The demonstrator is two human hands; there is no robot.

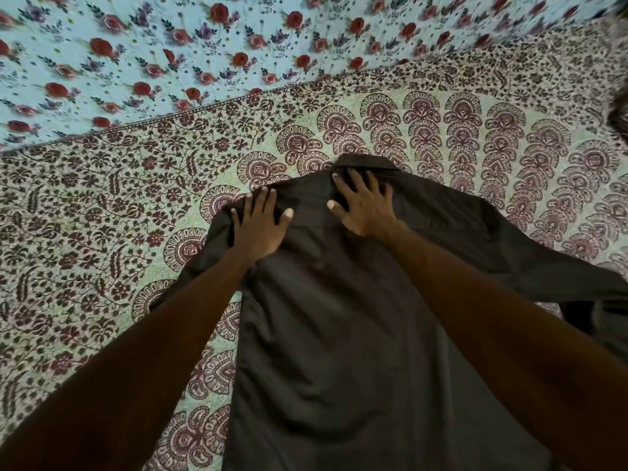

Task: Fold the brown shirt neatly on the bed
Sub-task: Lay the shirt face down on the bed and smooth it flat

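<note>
Hem of brown shirt (339,351) off bottom edge, 1 sleeve (560,283) perhaps too.

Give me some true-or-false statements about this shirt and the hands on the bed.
1. The left hand and the right hand both lie flat on the brown shirt. True.
2. The shirt is already folded into a square. False: it lies spread out, with one sleeve stretched to the right.
3. The collar is at the end farthest from the person. True.
4. The shirt rests on a rose-print blue cloth. False: it rests on the maroon-patterned bedspread.
</note>
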